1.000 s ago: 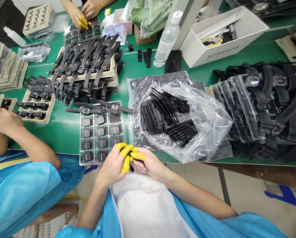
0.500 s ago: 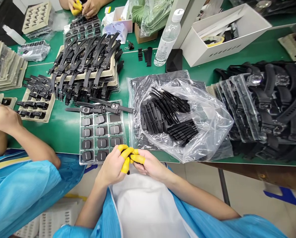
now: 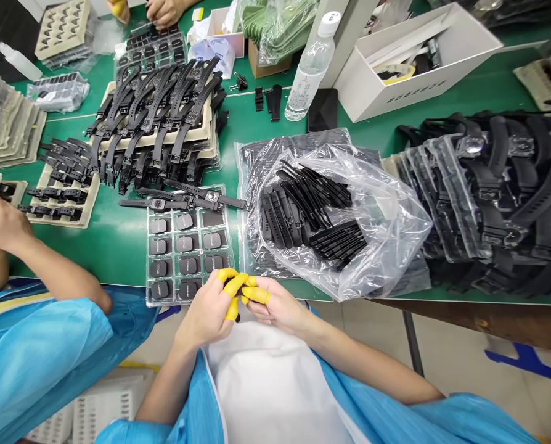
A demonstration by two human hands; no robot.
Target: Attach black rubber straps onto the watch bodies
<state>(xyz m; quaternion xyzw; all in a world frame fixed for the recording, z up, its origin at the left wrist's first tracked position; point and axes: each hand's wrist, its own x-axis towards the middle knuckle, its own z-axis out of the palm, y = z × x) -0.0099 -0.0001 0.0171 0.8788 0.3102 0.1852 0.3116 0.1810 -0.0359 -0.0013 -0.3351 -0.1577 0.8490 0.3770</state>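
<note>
My left hand [image 3: 207,309] and my right hand [image 3: 279,303] meet in front of the white apron [image 3: 261,382], yellow finger cots on their fingertips. Both are closed in a pinch around a small black piece [image 3: 238,318], mostly hidden by the fingers, so its kind does not show. Just beyond my left hand lies a clear tray [image 3: 214,217] of square black watch heads [image 3: 188,265]. A few black strapped watches [image 3: 213,197] rest across its far edge. Past my right hand, an open plastic bag [image 3: 389,243] holds bundles of black watch straps [image 3: 339,243].
Stacked trays of watches [image 3: 159,117] stand back left, and more watches [image 3: 502,185] fill the right. A water bottle [image 3: 309,68], a dark phone [image 3: 322,111] and a white box [image 3: 414,86] are behind the bag. A co-worker's hand [image 3: 2,223] is at left, another person's hand [image 3: 164,12] at top.
My hands keep nearly the same pinch, with only slight finger movement. At the top, the other person's yellow-tipped hand has moved left, away from their other hand. The view has shifted slightly.
</note>
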